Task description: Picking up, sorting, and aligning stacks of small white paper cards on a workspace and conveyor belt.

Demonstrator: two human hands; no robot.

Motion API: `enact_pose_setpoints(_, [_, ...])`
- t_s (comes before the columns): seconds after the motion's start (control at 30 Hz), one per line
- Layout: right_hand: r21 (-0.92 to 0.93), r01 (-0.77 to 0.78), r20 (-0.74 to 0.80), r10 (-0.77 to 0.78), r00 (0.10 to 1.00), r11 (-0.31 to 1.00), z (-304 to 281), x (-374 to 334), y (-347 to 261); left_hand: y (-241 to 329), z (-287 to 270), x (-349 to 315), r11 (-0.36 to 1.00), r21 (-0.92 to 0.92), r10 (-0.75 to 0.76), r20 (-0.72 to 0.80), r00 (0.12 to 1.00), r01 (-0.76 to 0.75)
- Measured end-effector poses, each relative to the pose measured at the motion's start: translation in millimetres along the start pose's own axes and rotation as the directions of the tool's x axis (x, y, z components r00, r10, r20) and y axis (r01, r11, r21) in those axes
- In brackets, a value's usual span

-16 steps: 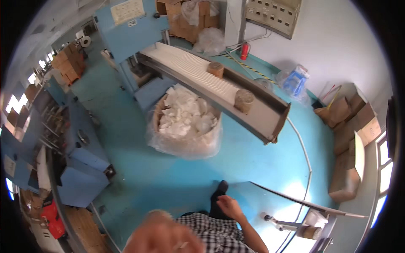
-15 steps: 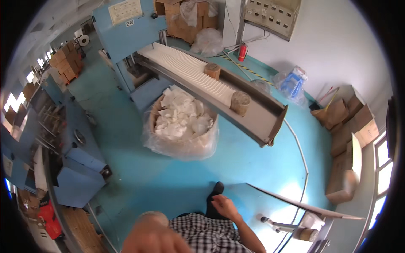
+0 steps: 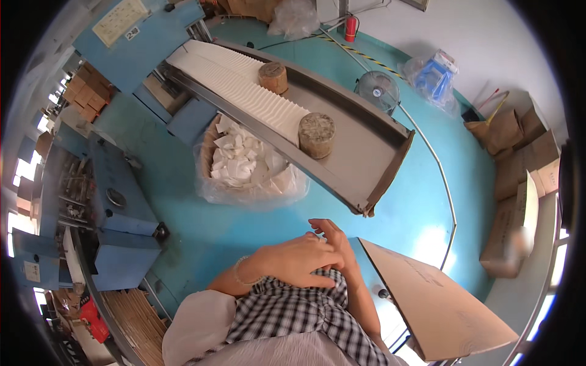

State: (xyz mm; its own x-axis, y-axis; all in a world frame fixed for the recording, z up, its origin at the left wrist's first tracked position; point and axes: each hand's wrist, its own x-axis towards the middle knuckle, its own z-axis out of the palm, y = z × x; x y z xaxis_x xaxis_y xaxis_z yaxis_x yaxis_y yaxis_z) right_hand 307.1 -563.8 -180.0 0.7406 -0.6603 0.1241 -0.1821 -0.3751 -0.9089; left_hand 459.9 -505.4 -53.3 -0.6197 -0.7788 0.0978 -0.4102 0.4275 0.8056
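In front of a black-and-white checked apron (image 3: 274,311), my two hands meet. My left hand (image 3: 296,259), with a beaded bracelet (image 3: 241,271) at the wrist, lies across my right hand (image 3: 332,238). Its thumb stands apart from its fingers, and the fingertips touch the right hand. The right hand is partly covered; its visible fingers are apart and loosely bent. I see nothing held in either hand. Beyond them slopes a metal chute (image 3: 372,146) with rows of stacked white pieces (image 3: 244,79), and two round blocks (image 3: 317,135) stand against the rows' near ends.
A plastic-lined carton of white scraps (image 3: 244,158) stands below the chute. A cardboard sheet (image 3: 433,299) leans at my right. Blue machines (image 3: 122,201) line the left. A floor fan (image 3: 377,91), a fire extinguisher (image 3: 350,28) and cartons (image 3: 519,165) stand farther off.
My left hand has come down from close to the camera onto my right hand, which moved up slightly. The view has shifted nearer the chute, and the cardboard sheet shows more of its face.
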Motion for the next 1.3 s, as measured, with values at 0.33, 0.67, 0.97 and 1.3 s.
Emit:
enact_pose_setpoints(0.33, [-0.233, -0.088, 0.16, 0.127, 0.979, 0.969, 26.6, 49.8, 22.3, -187.4, 12.9, -56.0, 0.733, -0.547, -0.188, 0.407, 0.894, 0.404])
enact_pose_setpoints(0.67, [-0.464, -0.31, 0.475, 0.529, 0.704, 0.83, 103.5, 78.3, 55.3, -496.6, 48.2, -202.1, 0.367, -0.465, -0.908, -0.366, 0.202, 0.805])
enact_pose_setpoints(0.97, [-0.15, -0.588, 0.228, 0.606, 0.762, 0.795, 192.2, 197.2, 18.6, -612.0, -23.6, -258.7, 0.294, -0.31, -0.934, -0.296, 0.202, 0.904])
enact_pose_setpoints(1.3, [-0.305, -0.387, 0.243, 0.464, 0.852, 0.87, 209.9, 260.9, 27.8, -598.2, -49.2, -266.0, 0.456, -0.609, -0.816, -0.578, 0.031, 0.649])
